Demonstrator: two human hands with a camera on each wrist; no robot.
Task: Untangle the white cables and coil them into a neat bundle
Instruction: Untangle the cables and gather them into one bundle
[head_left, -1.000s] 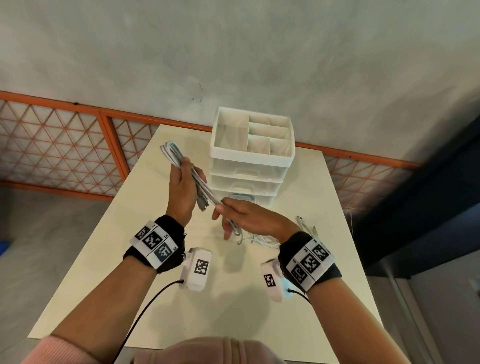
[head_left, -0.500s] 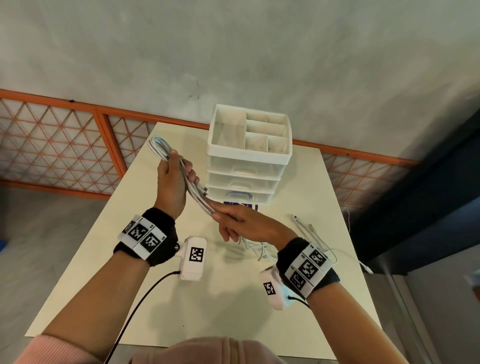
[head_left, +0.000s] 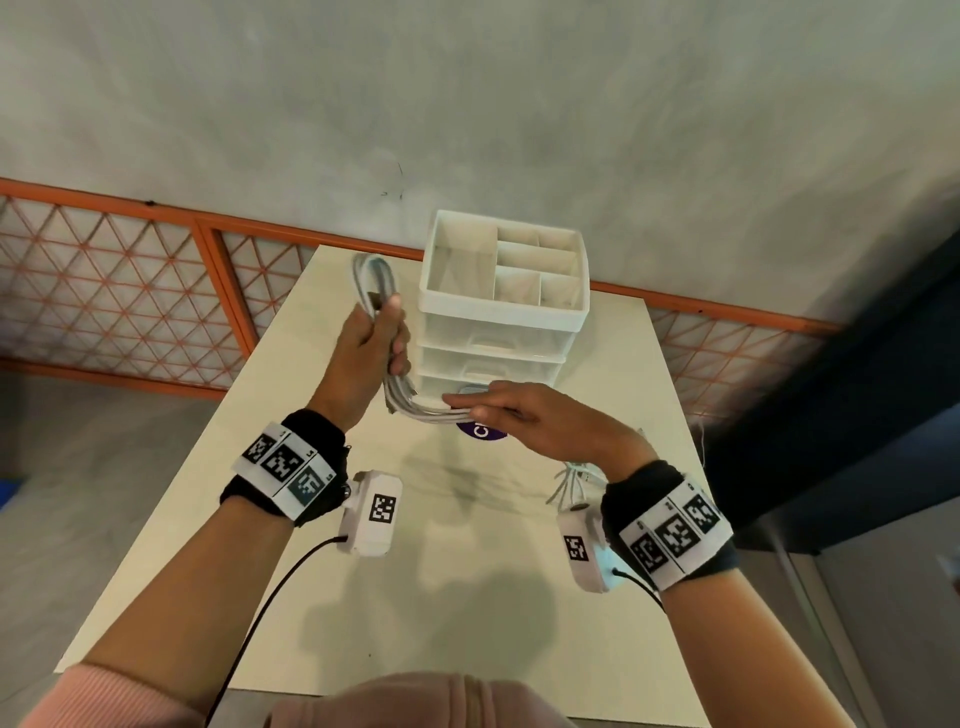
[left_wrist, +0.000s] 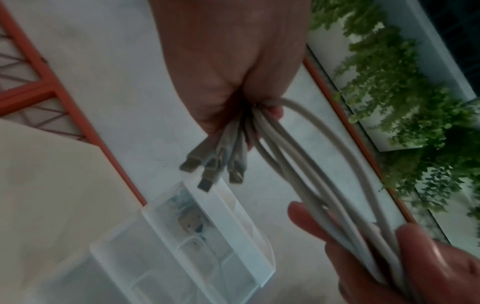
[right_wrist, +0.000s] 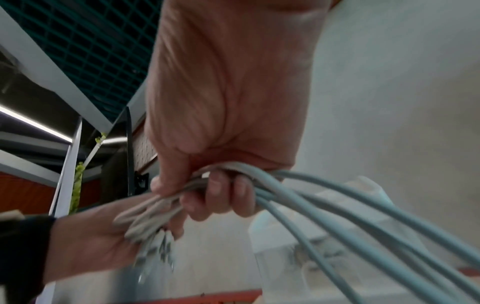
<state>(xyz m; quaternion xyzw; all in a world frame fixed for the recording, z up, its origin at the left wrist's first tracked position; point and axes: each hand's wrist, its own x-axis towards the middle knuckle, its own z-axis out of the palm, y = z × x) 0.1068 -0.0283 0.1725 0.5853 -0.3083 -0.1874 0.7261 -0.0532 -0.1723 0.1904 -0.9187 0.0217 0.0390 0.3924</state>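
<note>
My left hand (head_left: 382, 338) grips a bundle of white cables (head_left: 426, 410) above the table, fingers curled round it. A folded loop (head_left: 371, 273) of the bundle sticks up beyond the fist. Below the fist the strands bend right into my right hand (head_left: 483, 413), which pinches them between thumb and fingers. In the left wrist view several connector ends (left_wrist: 211, 166) hang out of my left hand (left_wrist: 233, 72), and the strands (left_wrist: 324, 174) run to my right hand (left_wrist: 415, 263). The right wrist view shows my right hand (right_wrist: 215, 191) curled round the cables (right_wrist: 363, 216).
A white drawer organizer (head_left: 501, 322) with open top compartments stands at the far side of the cream table (head_left: 467, 597), just behind the hands. More loose white cable (head_left: 569, 480) lies on the table near my right wrist. A purple round label (head_left: 480, 432) lies under my right hand.
My right hand has slid rightwards along the strands and turned them sideways, so the bundle now bends below my left fist. My left hand has lifted slightly, with the loop still up.
</note>
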